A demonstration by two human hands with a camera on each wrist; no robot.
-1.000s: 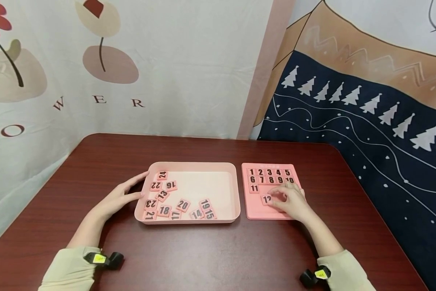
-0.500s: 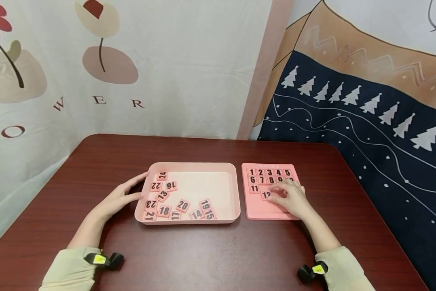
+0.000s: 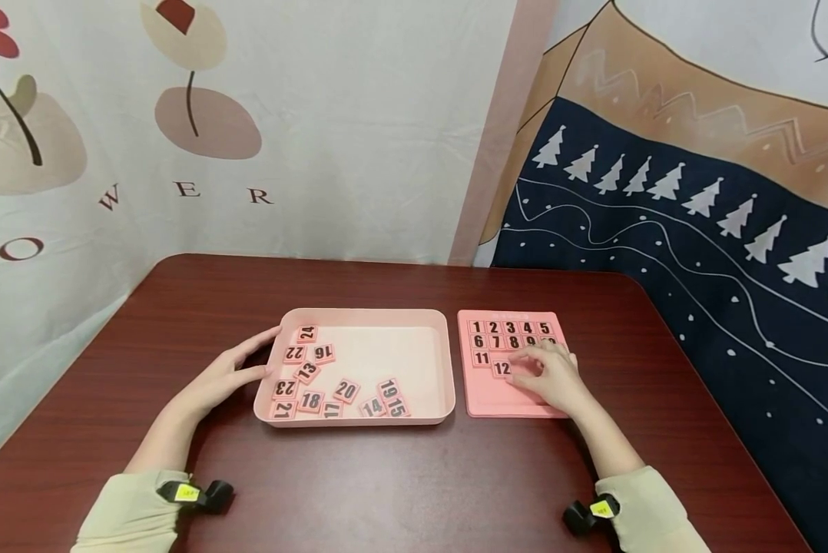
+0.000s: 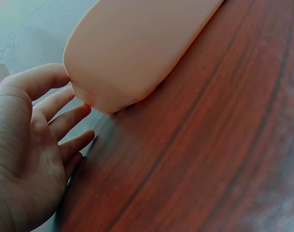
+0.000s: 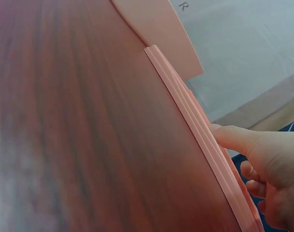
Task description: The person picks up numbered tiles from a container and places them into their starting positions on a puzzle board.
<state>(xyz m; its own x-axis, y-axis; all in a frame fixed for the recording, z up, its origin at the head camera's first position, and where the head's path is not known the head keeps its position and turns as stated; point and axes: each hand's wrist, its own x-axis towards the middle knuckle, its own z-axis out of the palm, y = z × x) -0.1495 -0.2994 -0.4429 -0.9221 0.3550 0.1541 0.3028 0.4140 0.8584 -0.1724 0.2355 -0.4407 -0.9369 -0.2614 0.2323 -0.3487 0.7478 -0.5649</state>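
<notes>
My left hand (image 3: 223,376) rests its fingertips against the left rim of a pale pink tray (image 3: 414,361), fingers spread and nearly straight. In the left wrist view, the fingers touch the tray's end wall (image 4: 123,53). My right hand (image 3: 551,376) is over a pink number board (image 3: 483,395), pinching the tile marked 12 (image 3: 501,369) between thumb and index finger. This tile lies right of the 11 tile (image 3: 481,359) and slightly lower, a bit tilted. Tiles 1 to 9 show in the rows above; the hand covers the end of the second row.
Several loose number tiles lie in the tray, such as 20 (image 3: 346,391), 13 (image 3: 307,372) and 24 (image 3: 306,333), mostly toward its left and front. Tray and board stand side by side with a narrow gap on the dark red wooden table (image 3: 400,484). Printed cloths (image 3: 359,138) hang behind.
The right hand has shifted the 12 tile slightly up and left, closer to the 11 tile, and more of its number shows. The left hand stays at the tray.
</notes>
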